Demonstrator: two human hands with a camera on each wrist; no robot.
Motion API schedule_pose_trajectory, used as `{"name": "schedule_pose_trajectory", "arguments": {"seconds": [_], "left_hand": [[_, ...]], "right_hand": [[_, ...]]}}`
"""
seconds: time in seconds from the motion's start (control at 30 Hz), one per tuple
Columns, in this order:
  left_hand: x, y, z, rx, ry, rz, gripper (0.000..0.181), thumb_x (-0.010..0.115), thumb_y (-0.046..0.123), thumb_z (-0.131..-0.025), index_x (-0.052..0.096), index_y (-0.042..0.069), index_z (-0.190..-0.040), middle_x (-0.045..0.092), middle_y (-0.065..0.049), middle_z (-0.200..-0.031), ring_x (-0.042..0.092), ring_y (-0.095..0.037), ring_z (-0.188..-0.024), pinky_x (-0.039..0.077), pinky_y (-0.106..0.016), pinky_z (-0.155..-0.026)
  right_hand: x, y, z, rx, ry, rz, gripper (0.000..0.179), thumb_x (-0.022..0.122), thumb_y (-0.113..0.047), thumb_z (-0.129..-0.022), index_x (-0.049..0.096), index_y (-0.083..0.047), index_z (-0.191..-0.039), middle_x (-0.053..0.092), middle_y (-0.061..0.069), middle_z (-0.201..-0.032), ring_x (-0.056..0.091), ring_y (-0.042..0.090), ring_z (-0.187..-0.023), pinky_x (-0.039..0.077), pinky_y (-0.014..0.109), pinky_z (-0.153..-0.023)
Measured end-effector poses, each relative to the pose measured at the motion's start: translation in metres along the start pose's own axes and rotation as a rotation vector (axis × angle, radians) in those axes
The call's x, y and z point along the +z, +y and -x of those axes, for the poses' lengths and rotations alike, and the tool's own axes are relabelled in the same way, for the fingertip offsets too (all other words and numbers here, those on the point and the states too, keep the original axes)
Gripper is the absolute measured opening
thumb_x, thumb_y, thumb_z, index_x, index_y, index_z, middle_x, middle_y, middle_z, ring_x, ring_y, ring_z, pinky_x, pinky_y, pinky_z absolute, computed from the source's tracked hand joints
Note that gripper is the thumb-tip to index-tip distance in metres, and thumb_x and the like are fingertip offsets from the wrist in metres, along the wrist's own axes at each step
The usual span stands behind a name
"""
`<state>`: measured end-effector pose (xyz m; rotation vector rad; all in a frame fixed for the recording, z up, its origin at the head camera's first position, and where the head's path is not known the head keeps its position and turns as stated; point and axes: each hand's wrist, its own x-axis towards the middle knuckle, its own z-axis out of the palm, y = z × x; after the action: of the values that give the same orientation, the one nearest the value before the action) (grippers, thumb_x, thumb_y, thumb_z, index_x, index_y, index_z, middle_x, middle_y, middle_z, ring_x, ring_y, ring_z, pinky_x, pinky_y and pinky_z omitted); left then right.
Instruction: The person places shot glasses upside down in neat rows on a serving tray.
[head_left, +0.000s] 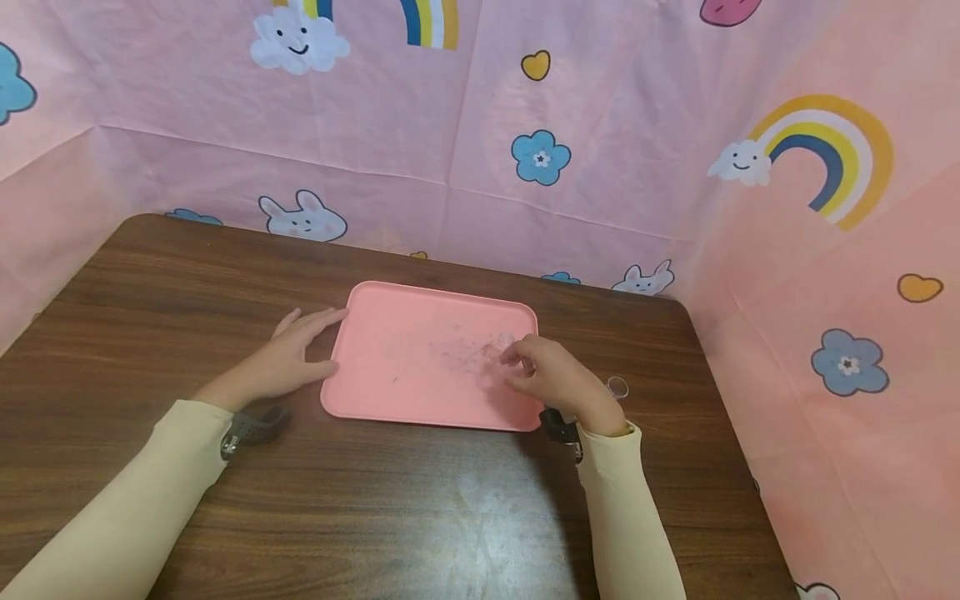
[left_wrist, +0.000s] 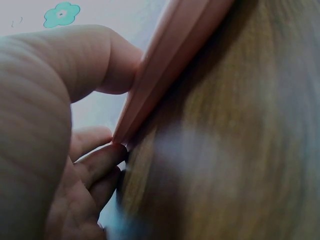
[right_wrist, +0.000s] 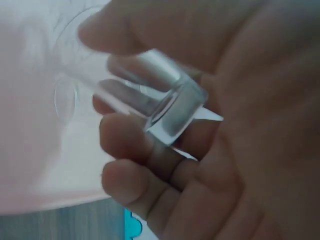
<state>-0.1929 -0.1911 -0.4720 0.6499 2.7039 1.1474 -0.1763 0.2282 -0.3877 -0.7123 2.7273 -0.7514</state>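
A pink tray (head_left: 375, 367) lies on the brown table, with small grey specks (head_left: 461, 350) scattered across it. My left hand (head_left: 288, 354) is at the tray's left edge with fingers spread. In the left wrist view its thumb (left_wrist: 117, 67) and fingertips touch the tray's rim (left_wrist: 155, 75). Above the tray's right side, my right hand (head_left: 551, 371) curls its fingers around a clear thick-ended piece (right_wrist: 177, 110), whose full shape is blurred and partly hidden. Another clear round thing (head_left: 506, 340) shows on the tray just beyond the fingertips.
A clear ring-shaped thing (head_left: 617, 387) sits on the table (head_left: 420, 517) right of my right wrist. Pink cloth (head_left: 420, 117) printed with rainbows, rabbits and flowers hangs behind the table and along its right side.
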Motion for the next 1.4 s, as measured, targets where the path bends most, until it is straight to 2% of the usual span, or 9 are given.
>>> {"name": "schedule_pose_trajectory", "arguments": {"seconds": [0.13,0.23,0.43,0.57,0.7,0.9,1.13,1.4], "left_hand": [[0.001,-0.001,-0.001,0.006,-0.006,-0.001,0.079,0.074,0.018,-0.093,0.034,0.001,-0.159,0.035,-0.026,-0.163,0.027,-0.046,-0.152,-0.008,-0.056,-0.127],[0.001,-0.001,0.0,0.008,-0.01,-0.008,0.079,0.074,0.019,-0.093,0.034,0.001,-0.159,0.035,-0.025,-0.163,0.027,-0.045,-0.152,-0.007,-0.056,-0.127],[0.001,0.0,0.002,-0.011,-0.01,0.004,0.08,0.074,0.019,-0.093,0.033,0.003,-0.16,0.035,-0.025,-0.163,0.027,-0.046,-0.152,-0.008,-0.056,-0.127],[0.001,-0.001,0.003,-0.017,-0.01,0.004,0.08,0.073,0.018,-0.093,0.031,0.003,-0.16,0.033,-0.025,-0.164,0.026,-0.047,-0.152,-0.009,-0.054,-0.127],[0.002,-0.003,0.002,-0.012,-0.002,0.0,0.081,0.073,0.017,-0.093,0.031,0.003,-0.16,0.034,-0.025,-0.163,0.026,-0.047,-0.152,-0.009,-0.054,-0.128],[0.001,0.0,0.001,-0.006,0.005,-0.001,0.08,0.074,0.018,-0.092,0.034,0.002,-0.159,0.035,-0.027,-0.162,0.026,-0.047,-0.152,-0.007,-0.057,-0.127],[0.001,0.002,0.0,-0.004,0.007,0.0,0.079,0.074,0.018,-0.091,0.035,0.001,-0.158,0.036,-0.026,-0.162,0.026,-0.046,-0.153,-0.006,-0.057,-0.127],[0.0,0.002,0.001,0.007,0.005,-0.009,0.079,0.074,0.017,-0.092,0.034,0.0,-0.158,0.036,-0.026,-0.162,0.027,-0.046,-0.152,-0.006,-0.057,-0.127]], "right_hand": [[-0.002,0.002,0.002,0.033,0.019,0.034,0.028,0.071,-0.004,-0.09,0.069,-0.001,-0.117,0.068,0.009,-0.106,0.06,0.022,-0.092,0.055,0.039,-0.084],[-0.005,0.002,0.004,0.056,0.045,0.029,0.03,0.07,-0.001,-0.088,0.065,-0.002,-0.118,0.066,0.008,-0.103,0.059,0.022,-0.091,0.055,0.038,-0.082],[-0.007,-0.004,0.005,-0.019,0.068,0.0,0.024,0.073,-0.003,-0.09,0.069,-0.002,-0.114,0.066,0.006,-0.096,0.057,0.019,-0.084,0.053,0.032,-0.074],[-0.006,-0.009,0.004,-0.053,0.062,0.018,0.024,0.074,-0.003,-0.091,0.072,-0.001,-0.115,0.068,0.006,-0.098,0.058,0.02,-0.085,0.054,0.031,-0.074],[-0.003,-0.011,0.002,-0.033,0.04,0.011,0.023,0.073,-0.004,-0.091,0.07,-0.001,-0.114,0.067,0.004,-0.099,0.06,0.022,-0.087,0.054,0.032,-0.077],[0.004,-0.009,0.0,-0.032,0.029,0.058,0.012,0.072,-0.005,-0.092,0.069,-0.006,-0.104,0.062,0.002,-0.091,0.059,0.025,-0.084,0.051,0.033,-0.075],[0.011,-0.008,-0.002,-0.061,0.009,0.116,0.007,0.069,-0.005,-0.09,0.066,-0.009,-0.094,0.056,0.003,-0.086,0.052,0.017,-0.08,0.046,0.029,-0.072],[0.013,-0.008,-0.004,-0.051,0.003,0.092,0.009,0.072,-0.004,-0.09,0.066,-0.01,-0.094,0.058,0.003,-0.085,0.055,0.019,-0.08,0.048,0.029,-0.072]]}}
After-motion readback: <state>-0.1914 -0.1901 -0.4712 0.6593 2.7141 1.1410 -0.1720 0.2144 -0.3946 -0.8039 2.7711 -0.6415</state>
